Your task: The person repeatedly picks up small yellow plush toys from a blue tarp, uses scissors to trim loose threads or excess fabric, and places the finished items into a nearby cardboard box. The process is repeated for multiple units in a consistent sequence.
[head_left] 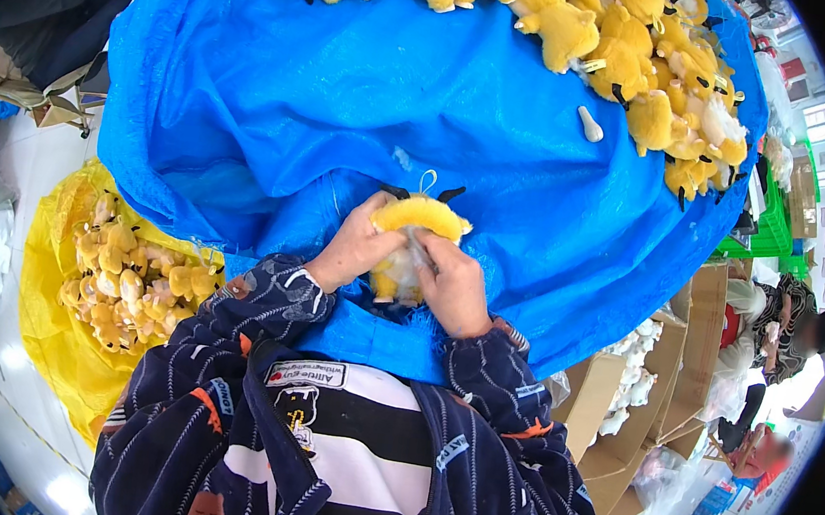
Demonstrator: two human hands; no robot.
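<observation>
A small yellow-and-white plush toy [401,218] with black ears and a thin loop at its top is held in front of my chest, over the near edge of a blue sheet [350,90]. My left hand [353,248] is closed on the toy's left side, thumb pressed to its front. My right hand [456,280] is closed at the toy's middle, where its fingers pinch whitish, see-through material that could be stuffing or film; I cannot tell which. Both hands partly cover the toy's body.
Many similar plush toys [567,34] lie along the sheet's far and right edges, near a small white bottle-shaped piece [590,125]. More toys fill a yellow sack [54,270] at left. Cardboard boxes [668,360] with white items stand at right. Other people sit farther away.
</observation>
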